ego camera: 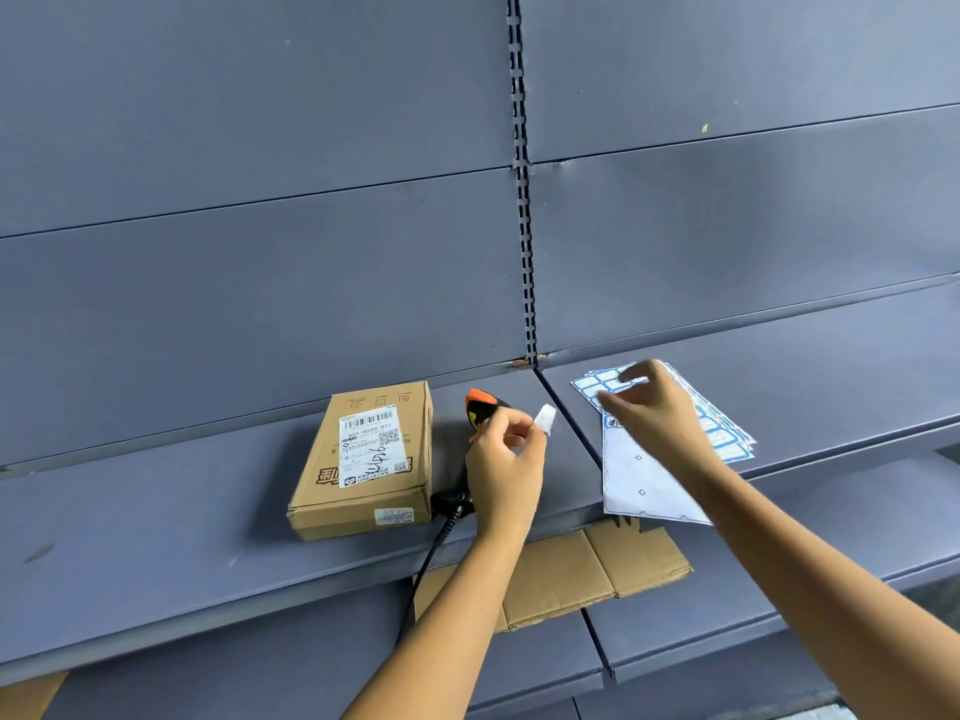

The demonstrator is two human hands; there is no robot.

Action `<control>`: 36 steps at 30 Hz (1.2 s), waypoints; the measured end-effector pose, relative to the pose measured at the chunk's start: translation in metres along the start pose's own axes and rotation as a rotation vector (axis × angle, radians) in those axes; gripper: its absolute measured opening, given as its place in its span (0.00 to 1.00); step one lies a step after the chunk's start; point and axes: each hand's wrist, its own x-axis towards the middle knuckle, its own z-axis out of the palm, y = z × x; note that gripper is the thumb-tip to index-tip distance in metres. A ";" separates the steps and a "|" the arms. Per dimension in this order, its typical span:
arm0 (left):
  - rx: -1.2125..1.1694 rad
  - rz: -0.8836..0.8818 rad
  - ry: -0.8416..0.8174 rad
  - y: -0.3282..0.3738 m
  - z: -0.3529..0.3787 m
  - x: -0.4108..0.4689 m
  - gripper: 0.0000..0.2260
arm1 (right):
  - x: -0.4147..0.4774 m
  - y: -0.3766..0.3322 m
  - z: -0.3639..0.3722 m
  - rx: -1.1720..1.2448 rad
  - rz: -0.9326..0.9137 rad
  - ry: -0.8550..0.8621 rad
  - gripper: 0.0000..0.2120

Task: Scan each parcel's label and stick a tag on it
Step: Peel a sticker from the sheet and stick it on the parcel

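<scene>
Lower shelf (727,605): grey-blue metal, nearest to us; a flattened piece of brown cardboard (597,574) lies on it, partly tucked under the shelf above.
Main shelf (156,511): grey-blue metal board; it carries the parcel, the scanner and the sheets.
Left hand (506,465): raised over the main shelf, just right of the parcel; thumb and forefinger pinch a small white sticker tag (545,419), the other fingers curled in; the tag is held in the air, clear of the parcel.
Scanner (480,405): black and orange handheld barcode scanner; it lies on the shelf between the parcel and the sheets, mostly hidden behind the left hand; its black cable (431,553) runs down over the shelf's front edge.
Parcel (363,459): flat brown cardboard box, lying on the main shelf to the left of the scanner; its white shipping label (371,444) faces up, with a barcode and black handwriting on it.
Tag sheets (639,475): a fanned stack of white sheets with blue-bordered stickers, on the shelf's right section.
Right hand (662,413): over the far end of the sheets; fingers loosely bent, thumb and forefinger apart; we see nothing pinched; whether the tips touch the sheet we cannot tell.
Back panel (260,200): grey-blue metal, split by a slotted upright (522,200).
</scene>
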 end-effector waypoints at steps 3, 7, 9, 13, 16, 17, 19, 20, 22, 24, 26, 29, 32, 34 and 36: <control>0.181 0.225 0.075 -0.001 -0.009 -0.001 0.05 | -0.023 -0.038 0.024 0.171 0.021 -0.150 0.18; 0.376 0.442 0.175 -0.002 -0.031 -0.001 0.07 | -0.036 -0.054 0.043 0.176 0.023 -0.158 0.19; 0.482 0.530 0.226 -0.007 -0.042 -0.001 0.04 | -0.040 -0.057 0.052 0.158 0.037 -0.194 0.17; 0.588 0.642 0.275 -0.016 -0.064 -0.003 0.04 | -0.042 -0.056 0.073 0.172 0.068 -0.233 0.15; 0.615 0.605 0.272 -0.023 -0.086 -0.005 0.03 | -0.041 -0.056 0.090 0.212 0.086 -0.238 0.14; 0.619 0.566 0.266 -0.028 -0.094 -0.006 0.04 | -0.040 -0.056 0.095 0.217 0.092 -0.244 0.14; 0.626 0.448 0.271 -0.040 -0.114 -0.007 0.06 | -0.037 -0.058 0.106 0.221 0.095 -0.285 0.14; 0.633 0.386 0.286 -0.047 -0.125 -0.006 0.07 | -0.036 -0.061 0.114 0.213 0.080 -0.322 0.15; 0.642 0.257 0.313 -0.060 -0.144 -0.004 0.07 | -0.034 -0.066 0.127 0.185 0.063 -0.387 0.19; 0.628 0.085 0.306 -0.068 -0.159 0.000 0.09 | -0.033 -0.071 0.140 0.157 0.096 -0.440 0.19; 0.607 -0.085 0.271 -0.073 -0.169 0.002 0.13 | -0.032 -0.074 0.150 0.067 0.124 -0.513 0.15; 0.529 -0.174 0.245 -0.080 -0.175 0.003 0.14 | -0.029 -0.074 0.157 -0.031 0.155 -0.528 0.12; 0.397 -0.229 0.236 -0.084 -0.176 0.005 0.13 | -0.025 -0.074 0.161 -0.111 0.106 -0.488 0.13; 0.312 -0.261 0.217 -0.084 -0.174 0.004 0.12 | -0.026 -0.075 0.161 -0.175 0.070 -0.485 0.12; 0.271 -0.278 0.205 -0.082 -0.173 0.003 0.11 | -0.026 -0.075 0.161 -0.225 0.056 -0.490 0.12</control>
